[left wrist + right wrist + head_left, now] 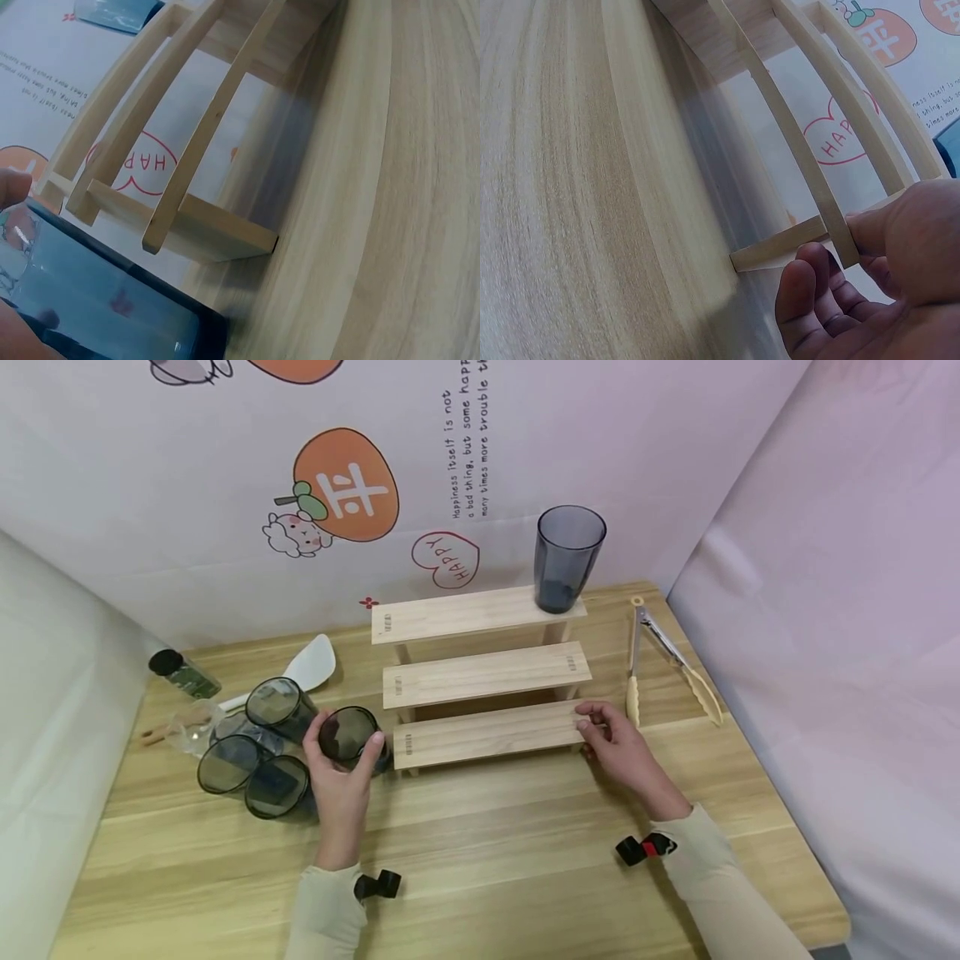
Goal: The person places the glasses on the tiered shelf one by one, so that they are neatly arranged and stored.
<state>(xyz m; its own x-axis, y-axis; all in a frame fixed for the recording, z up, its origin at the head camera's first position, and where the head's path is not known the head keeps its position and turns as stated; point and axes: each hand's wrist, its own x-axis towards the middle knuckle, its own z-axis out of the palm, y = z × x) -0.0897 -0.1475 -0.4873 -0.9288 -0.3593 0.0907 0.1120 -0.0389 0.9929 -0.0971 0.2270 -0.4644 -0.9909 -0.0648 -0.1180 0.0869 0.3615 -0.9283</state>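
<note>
My left hand (339, 793) grips a dark tinted glass tumbler (347, 732), thumb on one side and fingers on the other, just left of a three-step wooden shelf rack (487, 732). In the left wrist view the bluish tumbler (112, 285) is near the rack's end, its base close to the tabletop. My right hand (618, 752) pinches the right end of the lowest step; the right wrist view has the thumb (874, 229) on one side of the board and curled fingers on the other. Another tumbler (567, 560) stands upright on the top step's right end.
Left of my left hand, several tinted tumblers (277, 787) cluster on the wooden table (480, 860). Behind them lie a white spatula (311, 664) and a black-capped jar (183, 672). Tongs (667, 652) lie right of the rack. A printed cloth (510, 452) hangs behind.
</note>
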